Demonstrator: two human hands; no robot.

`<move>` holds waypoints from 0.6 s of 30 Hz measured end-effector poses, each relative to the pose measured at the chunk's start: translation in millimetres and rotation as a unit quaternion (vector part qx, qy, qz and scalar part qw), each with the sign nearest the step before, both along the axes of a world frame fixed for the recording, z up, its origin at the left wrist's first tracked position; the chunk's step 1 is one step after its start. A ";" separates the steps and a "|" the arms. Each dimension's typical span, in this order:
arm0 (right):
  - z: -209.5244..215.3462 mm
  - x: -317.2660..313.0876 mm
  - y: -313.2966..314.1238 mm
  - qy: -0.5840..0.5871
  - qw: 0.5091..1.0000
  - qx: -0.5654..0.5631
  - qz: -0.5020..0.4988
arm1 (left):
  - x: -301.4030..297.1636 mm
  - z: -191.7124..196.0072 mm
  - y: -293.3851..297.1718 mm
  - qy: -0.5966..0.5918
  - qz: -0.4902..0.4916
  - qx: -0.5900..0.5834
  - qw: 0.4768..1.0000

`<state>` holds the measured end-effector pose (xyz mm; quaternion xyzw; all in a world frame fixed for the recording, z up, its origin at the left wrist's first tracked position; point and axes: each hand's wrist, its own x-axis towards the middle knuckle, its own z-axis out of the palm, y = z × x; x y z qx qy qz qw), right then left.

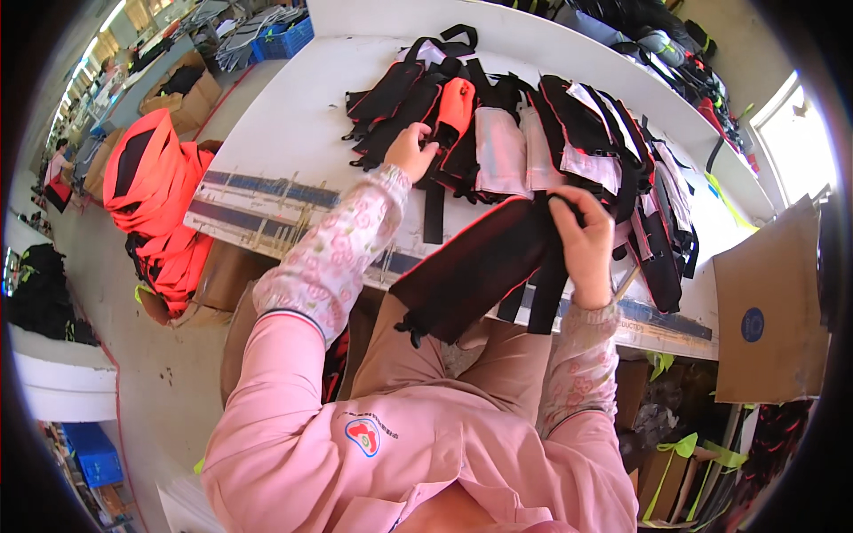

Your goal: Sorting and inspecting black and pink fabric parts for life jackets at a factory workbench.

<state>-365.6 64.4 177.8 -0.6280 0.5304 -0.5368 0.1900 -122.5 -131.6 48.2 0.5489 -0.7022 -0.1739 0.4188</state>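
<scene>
The right hand point(585, 240) grips the top end of a black panel point(480, 266) between thumb and bent fingers. The left hand point(411, 153) is half curled, its fingertips touching an orange and black piece point(456, 102); whether they pinch it, I cannot tell.

The white table point(275, 151) runs across the view in front of the person. Dark strips point(258, 195), scuffed and worn, line its near edge, with small print toward the right end. The pink shirt point(293, 426) fills the lower middle, its patterned sleeves reaching up to both hands. At the right a carton point(769, 275) stands against the table's corner. At the left, beside the table, rises an orange heap point(147, 186) of fabric with black parts.

On the table lies a crowded row of black pieces point(391, 111), orange-edged, some with white parts. The panel slants from the right hand down to the left, past the table's near edge and above the person's lap. Beside it, under the same hand, hangs a black strap point(547, 293). A white pouch point(500, 151) lies between the hands.

The shirt bears a red and blue emblem point(362, 437) with small dark lettering alongside; the carton bears a round blue label point(753, 324).
</scene>
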 end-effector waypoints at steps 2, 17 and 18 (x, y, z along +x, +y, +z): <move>-23.2 -6.1 2.4 -0.031 0.999 0.025 -0.008 | -15.5 -1.7 -33.1 -0.049 0.037 0.035 0.998; -67.8 -32.4 5.3 -0.110 0.992 0.057 -0.011 | 86.9 91.1 -8.0 -0.029 0.196 -0.180 0.964; -75.2 -31.6 -1.0 -0.116 0.991 0.072 0.000 | 137.5 82.1 6.0 -0.004 0.172 -0.203 0.964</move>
